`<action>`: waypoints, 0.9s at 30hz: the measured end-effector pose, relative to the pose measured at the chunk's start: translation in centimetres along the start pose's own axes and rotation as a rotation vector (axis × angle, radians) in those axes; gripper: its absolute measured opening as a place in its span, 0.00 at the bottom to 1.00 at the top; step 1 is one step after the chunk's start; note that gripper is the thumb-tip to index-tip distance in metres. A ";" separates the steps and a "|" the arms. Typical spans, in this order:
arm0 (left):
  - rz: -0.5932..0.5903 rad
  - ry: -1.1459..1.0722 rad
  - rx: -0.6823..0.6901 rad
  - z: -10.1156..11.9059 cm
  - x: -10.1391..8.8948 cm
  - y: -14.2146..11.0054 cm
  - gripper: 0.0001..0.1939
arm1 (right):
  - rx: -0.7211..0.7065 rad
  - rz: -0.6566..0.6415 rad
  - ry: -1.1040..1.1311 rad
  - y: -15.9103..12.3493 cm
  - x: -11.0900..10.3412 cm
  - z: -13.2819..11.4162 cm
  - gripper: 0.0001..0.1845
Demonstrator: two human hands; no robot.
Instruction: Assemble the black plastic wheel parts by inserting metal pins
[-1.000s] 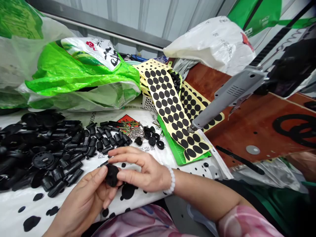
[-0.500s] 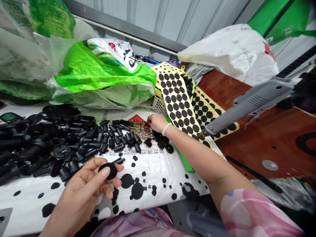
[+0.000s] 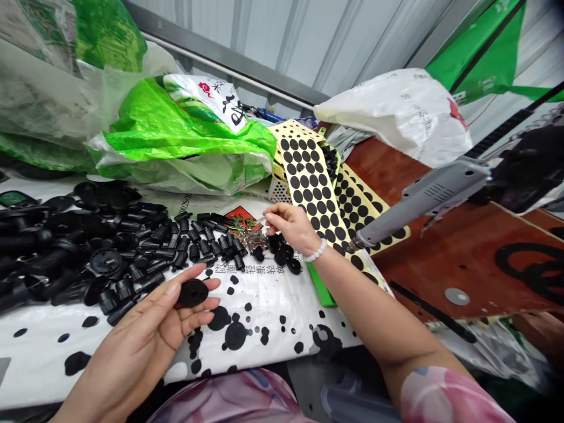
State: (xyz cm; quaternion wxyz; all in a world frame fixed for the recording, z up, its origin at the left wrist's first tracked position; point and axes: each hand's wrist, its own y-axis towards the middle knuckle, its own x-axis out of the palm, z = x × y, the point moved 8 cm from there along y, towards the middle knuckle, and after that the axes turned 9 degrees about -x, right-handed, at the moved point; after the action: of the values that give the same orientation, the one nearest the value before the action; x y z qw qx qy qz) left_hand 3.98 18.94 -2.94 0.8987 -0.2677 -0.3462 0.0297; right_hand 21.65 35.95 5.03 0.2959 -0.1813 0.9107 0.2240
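My left hand (image 3: 150, 332) holds a round black plastic disc (image 3: 191, 292) between thumb and fingers, low over the white spotted sheet (image 3: 273, 294). My right hand (image 3: 291, 226) is stretched forward over a small heap of silver screws (image 3: 253, 238), its fingers pinched on one thin silver screw. Small black round caps (image 3: 282, 255) lie just under that hand. A heap of black plastic tubes and parts (image 3: 88, 247) fills the left of the sheet.
Yellow sheets of black round pads (image 3: 315, 188) drape over a basket behind my right hand. A grey electric screwdriver (image 3: 423, 197) hangs over the brown board (image 3: 467, 247) at the right. Green and white plastic bags (image 3: 176, 135) are piled at the back.
My right hand left the disc, reached to the screw heap, and now lifts slightly with a screw pinched. My left hand keeps the disc, and the view shifted.
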 end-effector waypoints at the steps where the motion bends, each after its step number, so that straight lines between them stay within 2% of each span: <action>1: -0.003 -0.024 0.002 0.0 0.2 -0.2 0.23 | 0.004 -0.021 0.064 -0.8 0.6 -0.6 0.09; 4: -0.036 -0.095 0.028 0.0 0.8 -0.6 0.15 | 0.030 -0.077 0.308 -3.4 2.2 -2.5 0.09; 7: -0.067 -0.148 0.032 -0.4 1.0 -0.4 0.13 | 0.097 -0.094 0.594 -5.6 3.6 -3.7 0.10; 11: -0.065 -0.141 -0.008 -1.3 0.8 0.0 0.14 | 0.143 -0.090 0.685 -7.4 4.1 -4.4 0.10; 16: -0.180 -0.056 0.057 -1.4 1.8 -0.5 0.13 | 0.128 -0.068 0.805 -8.9 4.2 -5.9 0.08; 22: -0.249 -0.047 -0.018 -2.0 2.6 -0.8 0.14 | -0.003 -0.039 0.790 -10.5 4.8 -7.8 0.04; 27: -0.239 -0.029 -0.004 -1.9 2.6 -0.8 0.15 | -0.203 -0.071 0.506 -10.9 4.5 -8.9 0.05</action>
State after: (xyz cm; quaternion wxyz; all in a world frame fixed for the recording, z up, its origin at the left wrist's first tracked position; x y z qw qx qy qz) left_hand 7.02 17.97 -2.13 0.8901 -0.2261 -0.3886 -0.0745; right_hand 19.27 21.39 5.39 0.0471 -0.2921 0.9217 0.2509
